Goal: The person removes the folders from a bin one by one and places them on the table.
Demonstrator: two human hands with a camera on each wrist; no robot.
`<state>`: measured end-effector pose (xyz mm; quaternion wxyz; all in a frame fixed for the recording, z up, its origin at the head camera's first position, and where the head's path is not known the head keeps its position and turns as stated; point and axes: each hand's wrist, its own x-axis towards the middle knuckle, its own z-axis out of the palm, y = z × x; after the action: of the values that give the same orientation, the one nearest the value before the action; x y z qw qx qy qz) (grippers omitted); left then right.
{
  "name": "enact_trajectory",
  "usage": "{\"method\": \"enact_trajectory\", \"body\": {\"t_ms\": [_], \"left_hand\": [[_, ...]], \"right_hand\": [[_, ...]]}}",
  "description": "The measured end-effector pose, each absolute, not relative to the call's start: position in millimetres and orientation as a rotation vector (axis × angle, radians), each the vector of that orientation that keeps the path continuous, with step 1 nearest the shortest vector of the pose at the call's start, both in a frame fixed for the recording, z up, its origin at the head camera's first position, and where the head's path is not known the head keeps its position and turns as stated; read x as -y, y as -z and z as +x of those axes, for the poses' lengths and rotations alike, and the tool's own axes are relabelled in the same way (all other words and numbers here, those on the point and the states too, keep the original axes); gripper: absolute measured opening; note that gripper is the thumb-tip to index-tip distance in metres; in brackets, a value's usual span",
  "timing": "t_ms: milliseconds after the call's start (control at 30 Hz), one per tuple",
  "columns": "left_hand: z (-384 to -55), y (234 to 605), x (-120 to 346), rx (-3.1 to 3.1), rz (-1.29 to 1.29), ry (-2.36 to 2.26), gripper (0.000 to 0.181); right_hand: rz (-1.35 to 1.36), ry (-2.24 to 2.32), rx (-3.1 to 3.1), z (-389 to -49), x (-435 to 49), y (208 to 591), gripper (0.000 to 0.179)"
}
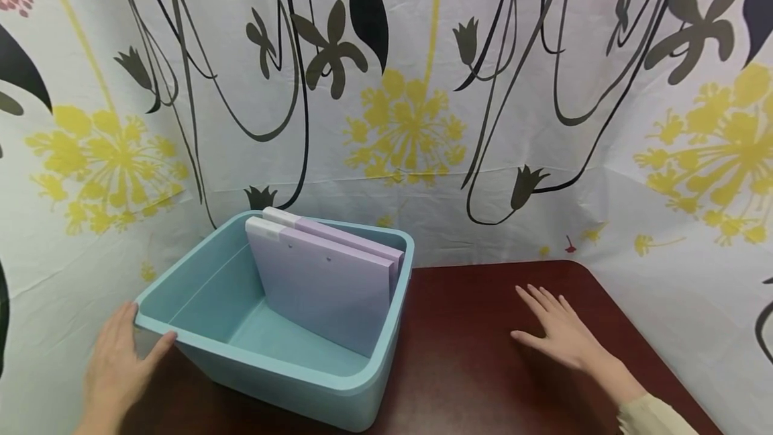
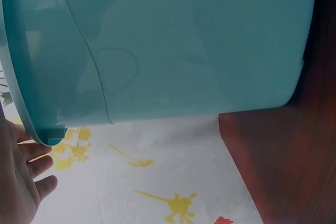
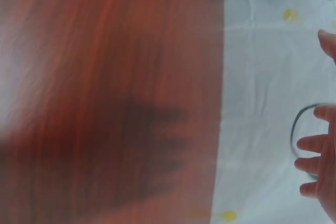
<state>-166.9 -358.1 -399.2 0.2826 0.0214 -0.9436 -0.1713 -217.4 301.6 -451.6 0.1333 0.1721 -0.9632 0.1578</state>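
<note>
A light blue plastic bin (image 1: 241, 368) stands on the dark red-brown table, left of centre in the head view. Inside it, along the right part, two flat lilac folder-like pieces (image 1: 326, 280) with white corners lean upright, one behind the other. My left hand (image 1: 117, 361) touches the bin's near left corner, thumb by the front rim and fingers along the left side. In the left wrist view its fingertips (image 2: 46, 184) lie by the rim (image 2: 47, 136). To the right of the bin, my right hand (image 1: 561, 331) hovers over the table with fingers spread, holding nothing.
The wood-grain table (image 1: 459, 341) extends right of the bin to a rounded far corner. Behind and beside it hangs a white cloth (image 1: 435, 220) printed with yellow, grey and red flowers, close to the bin's back.
</note>
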Motion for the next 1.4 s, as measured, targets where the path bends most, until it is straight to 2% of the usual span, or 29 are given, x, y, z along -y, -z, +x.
{"method": "enact_trajectory", "body": {"t_ms": [500, 867, 1400], "left_hand": [[-168, 401, 353, 2.464, 0.08, 0.502, 0.079], [-168, 403, 354, 2.446, 0.097, 0.519, 0.079], [-168, 405, 354, 2.41, 0.067, 0.545, 0.076]], "right_hand": [[0.657, -0.547, 2.616, -237, -250, 412, 0.066], [0.643, -0.779, 2.643, -243, -205, 379, 0.063], [0.923, -0.8, 2.473, -261, -127, 326, 0.059]]}}
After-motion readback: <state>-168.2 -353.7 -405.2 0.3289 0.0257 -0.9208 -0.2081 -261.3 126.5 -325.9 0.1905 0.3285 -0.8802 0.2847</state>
